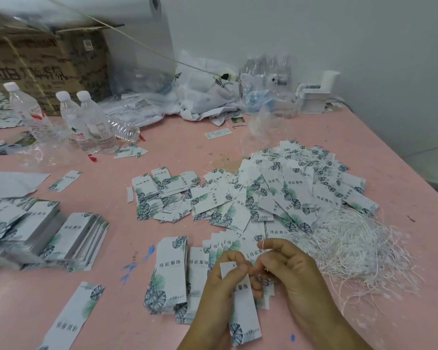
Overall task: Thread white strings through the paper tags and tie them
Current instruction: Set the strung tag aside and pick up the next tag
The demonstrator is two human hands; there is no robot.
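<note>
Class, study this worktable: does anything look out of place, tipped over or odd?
Yes. One clear water bottle lies on its side behind the three upright bottles. A loose tangle of white strings sprawls at the right, and blue marks stain the pink table.

You worked at a pink counter (238,145) marked with blue smudges, pushed against a plain white wall (314,34). A brown cardboard box (48,66) stood at its far left, water bottles (86,120) in front. The light was soft and even.
</note>
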